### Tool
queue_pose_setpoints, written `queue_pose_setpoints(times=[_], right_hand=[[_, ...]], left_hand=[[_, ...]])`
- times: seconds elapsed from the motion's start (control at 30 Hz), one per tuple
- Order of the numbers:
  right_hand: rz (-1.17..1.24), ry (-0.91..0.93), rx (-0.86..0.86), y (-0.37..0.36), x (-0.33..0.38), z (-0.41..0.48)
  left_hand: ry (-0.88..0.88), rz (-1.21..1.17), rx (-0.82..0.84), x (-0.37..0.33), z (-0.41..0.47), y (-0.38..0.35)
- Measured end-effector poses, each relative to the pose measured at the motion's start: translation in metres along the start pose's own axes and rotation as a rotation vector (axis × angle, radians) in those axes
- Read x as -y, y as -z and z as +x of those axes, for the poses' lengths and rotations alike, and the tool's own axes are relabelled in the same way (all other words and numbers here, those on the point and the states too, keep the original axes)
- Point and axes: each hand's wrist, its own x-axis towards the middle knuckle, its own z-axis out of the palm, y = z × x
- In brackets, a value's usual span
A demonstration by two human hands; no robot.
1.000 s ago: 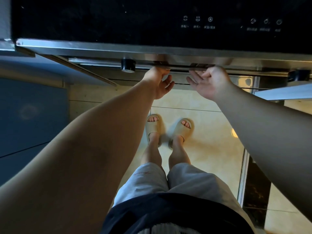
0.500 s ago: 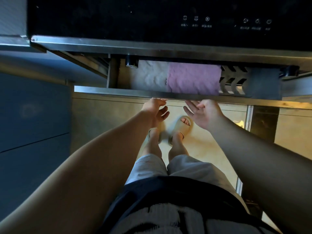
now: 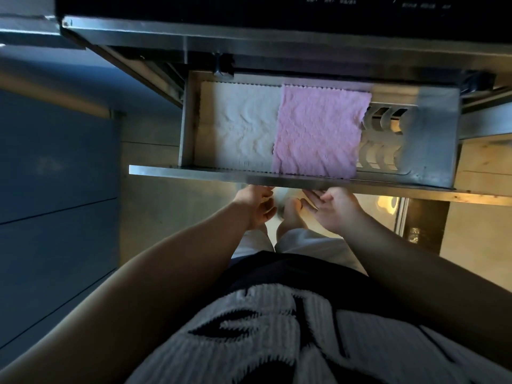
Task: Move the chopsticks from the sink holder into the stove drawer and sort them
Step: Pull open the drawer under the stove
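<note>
The steel stove drawer (image 3: pixel 194 171) stands pulled out below the black stove front (image 3: pixel 249 6). A white cloth (image 3: pixel 238 126) and a pink cloth (image 3: pixel 315 131) lie side by side on its floor. A slotted metal rack (image 3: pixel 385 134) shows to their right. My left hand (image 3: pixel 253 207) and my right hand (image 3: pixel 336 210) are at the underside of the drawer's front lip, palms up, with fingertips hooked under it and hidden there. No chopsticks and no sink holder are in view.
Blue cabinet fronts (image 3: pixel 55 189) fill the left side. My legs and feet (image 3: pixel 291 217) stand on pale floor tiles right below the drawer. A dark panel (image 3: pixel 424 223) is at the right, beside the tiles.
The drawer has slid out toward me, from nearly closed to well open, baring the two cloths and the rack. Both hands came back with its front lip.
</note>
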Motion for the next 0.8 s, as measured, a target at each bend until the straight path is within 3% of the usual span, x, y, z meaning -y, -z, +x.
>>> queue_pose_setpoints(times=[0.37, 0.43, 0.5, 0.6, 0.67, 0.73, 0.8], right_hand=[[-0.014, -0.062, -0.055, 0.011, -0.01, -0.003], [-0.103, -0.096, -0.055, 0.009, -0.008, -0.007], [-0.379, -0.136, -0.043, 0.005, -0.003, -0.02], [-0.901, -0.069, -0.013, -0.006, 0.008, -0.043], [-1.084, 0.107, -0.001, -0.017, 0.016, -0.056], [-1.241, 0.339, 0.041, -0.029, 0.022, -0.071], [-1.477, 0.596, 0.092, -0.039, 0.027, -0.083]], left_hand=[[0.083, 0.035, 0.025, 0.008, 0.0, 0.014], [0.114, 0.129, 0.06, 0.002, -0.006, 0.017], [0.118, 0.333, 0.082, -0.007, -0.02, 0.019], [-0.124, 0.792, 0.055, -0.015, -0.039, 0.023], [-0.382, 1.086, 0.103, -0.019, -0.045, 0.03], [-0.535, 1.302, 0.122, -0.023, -0.057, 0.036], [-0.658, 1.416, -0.016, -0.025, -0.076, 0.041]])
